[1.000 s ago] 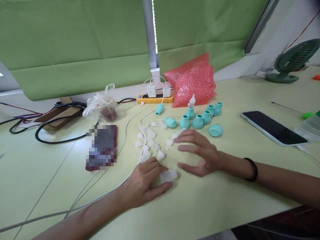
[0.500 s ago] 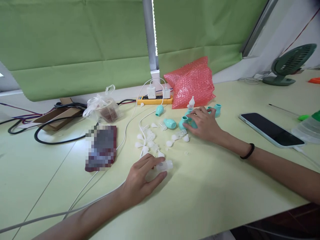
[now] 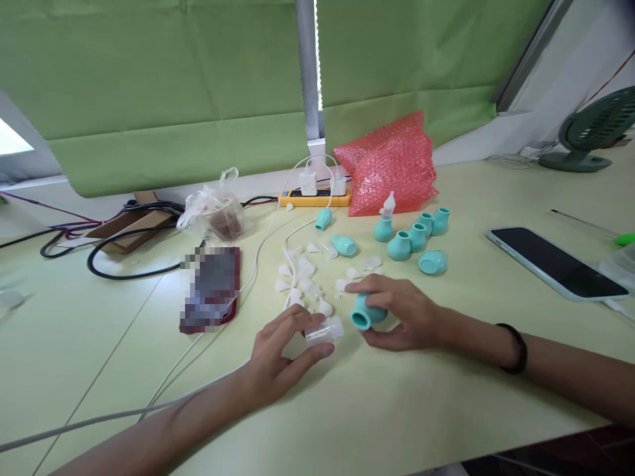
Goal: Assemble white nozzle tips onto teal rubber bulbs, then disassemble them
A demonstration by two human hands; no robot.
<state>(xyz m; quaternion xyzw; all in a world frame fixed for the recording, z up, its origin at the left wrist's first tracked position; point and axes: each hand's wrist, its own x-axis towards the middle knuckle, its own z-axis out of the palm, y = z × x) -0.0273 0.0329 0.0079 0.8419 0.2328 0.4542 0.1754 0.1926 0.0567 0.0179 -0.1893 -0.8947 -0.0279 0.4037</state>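
While in hands (image 3: 409, 316): teal bulb (image 3: 368, 313), tube (image 3: 325, 330).

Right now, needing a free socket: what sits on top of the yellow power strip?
Two white chargers stand plugged into the yellow power strip. Its right end meets the pink bubble-wrap bag, which hides anything past there.

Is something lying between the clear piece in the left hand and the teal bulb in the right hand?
Nothing visible. Only a narrow bare gap separates the clear piece and the teal bulb; the white tips lie beyond it.
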